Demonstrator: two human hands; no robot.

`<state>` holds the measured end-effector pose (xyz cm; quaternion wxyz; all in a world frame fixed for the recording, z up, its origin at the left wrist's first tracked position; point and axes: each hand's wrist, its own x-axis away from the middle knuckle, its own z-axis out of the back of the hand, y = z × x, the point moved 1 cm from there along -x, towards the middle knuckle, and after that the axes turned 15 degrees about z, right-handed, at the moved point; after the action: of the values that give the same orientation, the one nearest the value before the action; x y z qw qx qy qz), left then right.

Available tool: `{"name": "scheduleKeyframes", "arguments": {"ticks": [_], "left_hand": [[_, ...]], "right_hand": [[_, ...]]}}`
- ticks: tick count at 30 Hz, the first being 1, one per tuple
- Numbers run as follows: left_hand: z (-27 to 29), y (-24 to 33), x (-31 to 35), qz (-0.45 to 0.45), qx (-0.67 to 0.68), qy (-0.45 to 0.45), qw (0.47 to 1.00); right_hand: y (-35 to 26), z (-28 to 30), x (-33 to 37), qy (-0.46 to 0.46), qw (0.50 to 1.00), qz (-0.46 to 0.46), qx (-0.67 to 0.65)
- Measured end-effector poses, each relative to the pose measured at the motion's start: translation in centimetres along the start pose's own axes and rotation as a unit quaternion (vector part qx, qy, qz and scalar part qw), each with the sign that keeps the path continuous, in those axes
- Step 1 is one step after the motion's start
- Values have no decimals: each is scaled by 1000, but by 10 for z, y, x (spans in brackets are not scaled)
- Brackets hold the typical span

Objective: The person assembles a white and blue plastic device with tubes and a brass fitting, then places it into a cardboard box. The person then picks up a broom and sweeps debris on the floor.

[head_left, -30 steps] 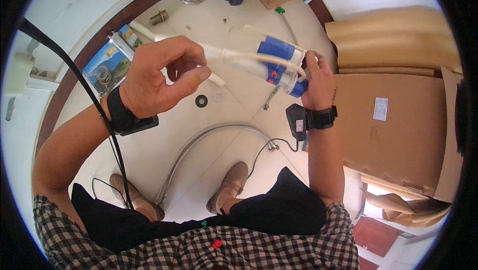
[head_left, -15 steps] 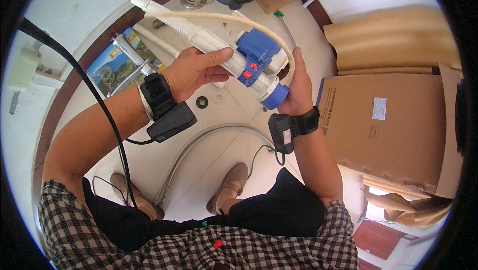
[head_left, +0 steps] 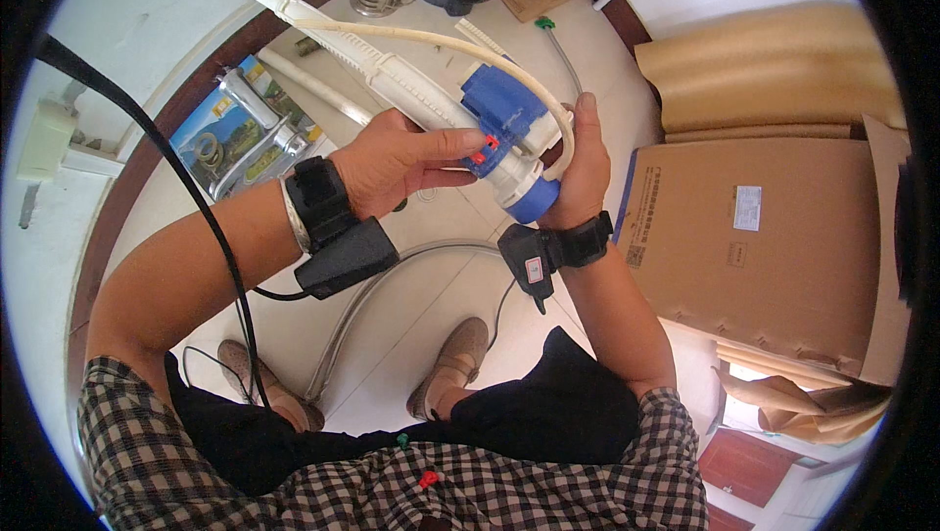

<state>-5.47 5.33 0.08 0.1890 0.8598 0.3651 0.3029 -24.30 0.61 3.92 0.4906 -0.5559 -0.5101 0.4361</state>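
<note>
From out here I've slid my left grip [head_left: 392, 167] down the white-and-blue valve [head_left: 411, 91] to its red tabs [head_left: 478, 157] (thumb right by them), clasping its body while my right grip [head_left: 582, 177] clamps the lower end, so both steady it above the floor [head_left: 392, 365].

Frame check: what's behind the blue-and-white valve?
Past the edges of the valve, part of the right hand and tiled floor show. That hand's fingertips, and whatever lies directly behind, are covered.

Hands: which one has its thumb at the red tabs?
The left hand; its thumb lies at the red tabs, while the right hand is by the blue cap.
</note>
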Motion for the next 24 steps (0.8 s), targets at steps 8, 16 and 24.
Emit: {"name": "scheduleKeyframes", "arguments": {"ticks": [8,16,24], "left_hand": [[6,7,7,-51,-18,90,994],[29,11,6,-134,-279,138,941],[42,-5,-1,-102,-244,91,960]], "right_hand": [[4,18,2,-212,940,202,177],[1,-5,8,-358,856,224,298],[6,-2,10,-362,853,183,327]]}}
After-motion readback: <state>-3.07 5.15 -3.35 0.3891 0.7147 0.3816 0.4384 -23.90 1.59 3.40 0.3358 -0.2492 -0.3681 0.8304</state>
